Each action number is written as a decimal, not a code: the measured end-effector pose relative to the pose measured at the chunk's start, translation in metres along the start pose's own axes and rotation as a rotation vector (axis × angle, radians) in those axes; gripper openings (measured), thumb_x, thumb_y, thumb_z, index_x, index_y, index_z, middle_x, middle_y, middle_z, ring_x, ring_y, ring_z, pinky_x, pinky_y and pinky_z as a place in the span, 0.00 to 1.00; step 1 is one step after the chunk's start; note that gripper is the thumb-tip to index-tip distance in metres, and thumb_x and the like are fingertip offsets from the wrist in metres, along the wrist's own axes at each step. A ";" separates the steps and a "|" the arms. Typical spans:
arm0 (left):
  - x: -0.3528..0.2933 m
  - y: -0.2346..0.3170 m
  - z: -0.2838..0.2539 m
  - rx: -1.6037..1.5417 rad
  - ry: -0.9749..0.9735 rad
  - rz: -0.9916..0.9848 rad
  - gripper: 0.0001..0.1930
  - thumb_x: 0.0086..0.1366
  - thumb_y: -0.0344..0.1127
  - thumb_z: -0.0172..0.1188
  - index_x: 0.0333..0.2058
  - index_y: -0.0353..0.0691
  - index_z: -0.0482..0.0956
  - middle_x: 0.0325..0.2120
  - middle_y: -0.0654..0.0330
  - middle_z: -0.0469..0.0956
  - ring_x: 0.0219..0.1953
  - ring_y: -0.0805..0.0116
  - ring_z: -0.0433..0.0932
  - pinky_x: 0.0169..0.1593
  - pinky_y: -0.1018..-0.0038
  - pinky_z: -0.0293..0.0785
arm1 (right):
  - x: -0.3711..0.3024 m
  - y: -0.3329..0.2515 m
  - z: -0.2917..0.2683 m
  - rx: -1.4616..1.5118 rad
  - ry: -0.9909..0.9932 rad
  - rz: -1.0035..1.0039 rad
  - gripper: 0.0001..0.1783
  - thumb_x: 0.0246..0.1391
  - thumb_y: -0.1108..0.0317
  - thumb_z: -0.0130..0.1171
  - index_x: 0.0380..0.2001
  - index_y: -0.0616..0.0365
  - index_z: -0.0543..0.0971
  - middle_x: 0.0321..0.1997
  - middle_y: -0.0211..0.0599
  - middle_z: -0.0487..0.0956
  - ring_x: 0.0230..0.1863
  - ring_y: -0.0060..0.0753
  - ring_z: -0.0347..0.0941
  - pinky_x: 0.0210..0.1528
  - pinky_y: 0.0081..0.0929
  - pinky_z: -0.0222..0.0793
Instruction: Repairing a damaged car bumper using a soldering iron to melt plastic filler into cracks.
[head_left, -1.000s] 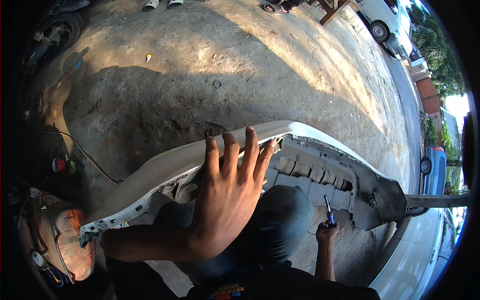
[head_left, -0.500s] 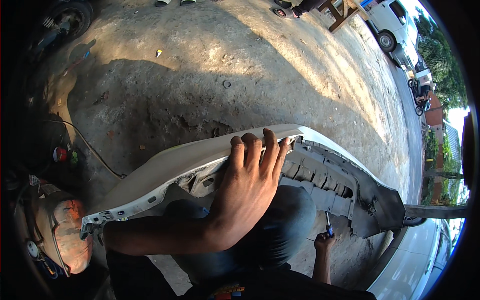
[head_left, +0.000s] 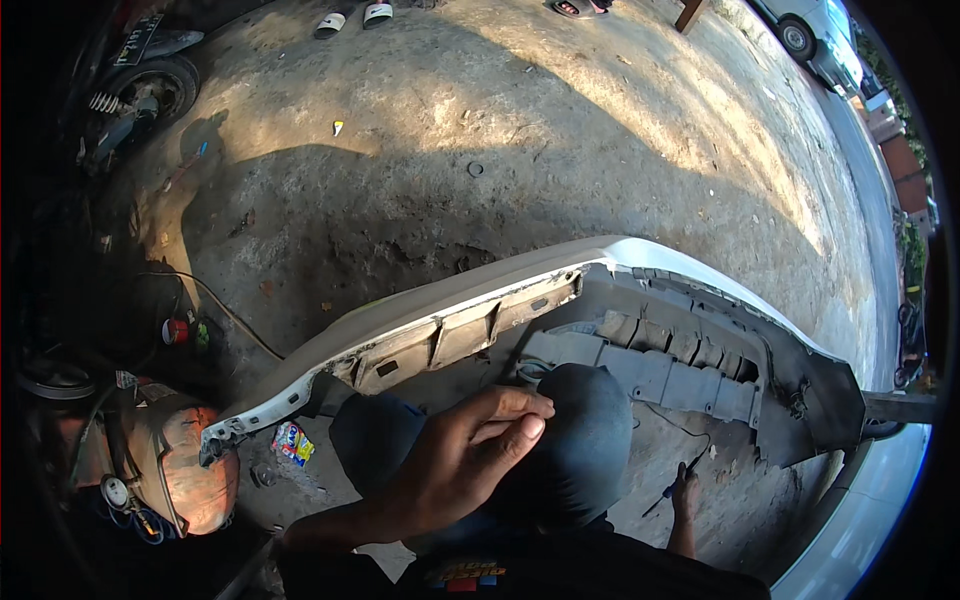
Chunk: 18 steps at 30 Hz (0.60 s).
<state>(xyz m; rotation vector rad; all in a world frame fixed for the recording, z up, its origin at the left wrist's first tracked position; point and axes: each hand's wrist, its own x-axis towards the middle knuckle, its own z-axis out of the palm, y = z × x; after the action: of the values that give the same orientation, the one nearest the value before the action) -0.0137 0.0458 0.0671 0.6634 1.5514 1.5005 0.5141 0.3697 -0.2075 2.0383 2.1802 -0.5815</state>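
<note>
A white car bumper curves across the middle, its hollow inner side facing me. My left hand is raised over my knees, apart from the bumper. Its thumb and fingers are pinched together; whether anything small sits between them cannot be made out. Low on the right, my right hand is closed round a slim blue-handled tool, whose exact kind is too small to tell. Near that hand a thin dark cord trails over the ground inside the bumper. Grey ribbed plastic lines the bumper's inner side.
An orange tank with a gauge stands at the bumper's left end. A colourful packet lies inside that end. A pale car is close by at right. A hose and a motorbike wheel are further left.
My left hand has let go of the bumper's upper edge and drawn back over my knees, its fingers now pinched. My right hand's tool has tilted and sits lower. The view has shifted.
</note>
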 end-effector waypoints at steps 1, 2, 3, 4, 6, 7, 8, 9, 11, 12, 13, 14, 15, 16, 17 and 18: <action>0.002 -0.008 0.002 -0.244 0.134 -0.200 0.19 0.73 0.44 0.51 0.47 0.31 0.76 0.48 0.50 0.76 0.48 0.60 0.79 0.52 0.67 0.76 | 0.003 0.009 0.009 -0.024 -0.003 0.062 0.33 0.63 0.42 0.51 0.26 0.68 0.75 0.20 0.45 0.75 0.25 0.43 0.71 0.31 0.42 0.64; 0.009 -0.013 0.003 -0.235 0.126 -0.203 0.19 0.73 0.44 0.51 0.47 0.31 0.76 0.48 0.50 0.76 0.48 0.60 0.79 0.52 0.67 0.76 | 0.004 0.019 0.017 -0.016 -0.006 0.071 0.33 0.63 0.42 0.51 0.26 0.68 0.75 0.20 0.45 0.75 0.25 0.43 0.71 0.31 0.42 0.64; 0.014 -0.018 0.005 -0.192 0.284 -0.101 0.21 0.73 0.46 0.50 0.46 0.29 0.75 0.45 0.50 0.76 0.46 0.60 0.80 0.49 0.67 0.78 | 0.006 0.020 0.022 0.021 -0.030 0.075 0.32 0.63 0.43 0.52 0.25 0.68 0.76 0.21 0.46 0.75 0.25 0.43 0.70 0.31 0.43 0.64; 0.019 -0.021 0.006 -0.147 0.440 0.003 0.22 0.74 0.47 0.49 0.45 0.28 0.75 0.43 0.49 0.77 0.43 0.60 0.81 0.45 0.66 0.79 | 0.008 0.018 0.026 0.057 -0.054 0.078 0.32 0.63 0.43 0.52 0.25 0.68 0.76 0.21 0.46 0.75 0.24 0.43 0.70 0.31 0.43 0.64; 0.025 -0.020 0.006 -0.234 0.530 0.011 0.20 0.74 0.47 0.48 0.38 0.31 0.73 0.33 0.53 0.75 0.35 0.62 0.80 0.40 0.63 0.80 | 0.014 0.029 0.039 0.067 -0.044 0.073 0.32 0.63 0.43 0.52 0.24 0.68 0.76 0.21 0.47 0.76 0.24 0.44 0.70 0.31 0.43 0.64; 0.026 -0.020 0.007 -0.319 0.549 0.025 0.20 0.74 0.47 0.48 0.34 0.33 0.71 0.29 0.56 0.72 0.32 0.64 0.78 0.38 0.64 0.79 | 0.016 0.027 0.045 0.076 -0.027 0.070 0.32 0.63 0.44 0.52 0.24 0.68 0.76 0.21 0.47 0.76 0.25 0.44 0.70 0.31 0.43 0.64; 0.027 -0.020 0.008 -0.404 0.566 0.040 0.20 0.74 0.47 0.48 0.31 0.35 0.69 0.25 0.59 0.69 0.28 0.66 0.75 0.35 0.64 0.78 | 0.020 0.026 0.046 0.079 -0.042 0.062 0.32 0.63 0.44 0.52 0.24 0.68 0.76 0.21 0.47 0.76 0.25 0.44 0.70 0.31 0.43 0.64; 0.027 -0.013 0.012 -0.399 0.600 0.012 0.19 0.74 0.47 0.47 0.28 0.39 0.66 0.23 0.62 0.65 0.25 0.69 0.70 0.32 0.66 0.76 | 0.016 0.018 0.040 0.088 -0.022 0.068 0.33 0.63 0.43 0.52 0.24 0.68 0.77 0.21 0.47 0.76 0.25 0.44 0.70 0.31 0.44 0.64; 0.028 -0.018 0.011 -0.378 0.601 0.030 0.18 0.74 0.47 0.47 0.28 0.39 0.66 0.24 0.62 0.66 0.25 0.70 0.70 0.32 0.67 0.75 | 0.019 0.019 0.041 0.080 -0.007 0.084 0.33 0.62 0.43 0.53 0.27 0.69 0.78 0.21 0.48 0.76 0.25 0.46 0.71 0.32 0.46 0.64; 0.028 -0.020 0.011 -0.371 0.589 0.056 0.18 0.74 0.46 0.47 0.28 0.39 0.66 0.24 0.62 0.66 0.25 0.71 0.69 0.31 0.67 0.74 | 0.022 0.023 0.040 0.078 -0.017 0.082 0.33 0.62 0.43 0.53 0.27 0.69 0.78 0.21 0.48 0.76 0.25 0.46 0.71 0.32 0.46 0.64; 0.028 -0.023 0.010 -0.367 0.596 0.050 0.18 0.74 0.46 0.47 0.28 0.39 0.66 0.24 0.62 0.66 0.25 0.71 0.69 0.31 0.67 0.74 | 0.023 0.026 0.040 0.065 -0.019 0.077 0.34 0.63 0.42 0.52 0.27 0.70 0.78 0.23 0.49 0.76 0.26 0.47 0.72 0.32 0.45 0.65; 0.029 -0.025 0.010 -0.346 0.606 0.056 0.18 0.75 0.46 0.47 0.29 0.40 0.66 0.24 0.62 0.66 0.24 0.71 0.68 0.31 0.68 0.73 | 0.022 0.030 0.041 0.053 -0.019 0.072 0.34 0.63 0.42 0.50 0.28 0.70 0.78 0.25 0.51 0.76 0.27 0.48 0.72 0.33 0.45 0.66; 0.030 -0.026 0.011 -0.324 0.616 0.064 0.18 0.75 0.46 0.46 0.29 0.41 0.66 0.24 0.63 0.66 0.24 0.72 0.67 0.32 0.69 0.72 | 0.021 0.028 0.044 0.000 0.011 0.071 0.35 0.63 0.42 0.50 0.29 0.71 0.79 0.26 0.53 0.77 0.29 0.53 0.74 0.34 0.47 0.67; 0.029 -0.025 0.010 -0.319 0.623 0.061 0.18 0.75 0.46 0.46 0.29 0.41 0.66 0.24 0.63 0.66 0.24 0.72 0.67 0.32 0.69 0.72 | 0.019 0.027 0.046 0.000 0.003 0.067 0.35 0.63 0.42 0.50 0.29 0.71 0.79 0.26 0.53 0.77 0.29 0.53 0.74 0.34 0.47 0.67; 0.029 -0.024 0.010 -0.304 0.629 0.075 0.18 0.75 0.46 0.46 0.29 0.41 0.66 0.24 0.63 0.66 0.24 0.73 0.66 0.32 0.69 0.72 | 0.017 0.025 0.047 -0.023 -0.010 0.054 0.34 0.63 0.42 0.50 0.30 0.71 0.79 0.27 0.54 0.77 0.30 0.55 0.75 0.36 0.48 0.67; 0.030 -0.024 0.010 -0.295 0.627 0.088 0.18 0.75 0.46 0.46 0.28 0.41 0.66 0.24 0.63 0.66 0.24 0.73 0.66 0.32 0.70 0.71 | 0.015 0.026 0.047 -0.047 -0.015 0.047 0.34 0.63 0.42 0.50 0.31 0.71 0.79 0.28 0.56 0.78 0.32 0.57 0.75 0.37 0.49 0.67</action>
<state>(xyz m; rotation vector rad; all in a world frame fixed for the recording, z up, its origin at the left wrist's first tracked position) -0.0154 0.0733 0.0380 0.0837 1.7025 2.0822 0.5295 0.3690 -0.2614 2.0485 2.1112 -0.5337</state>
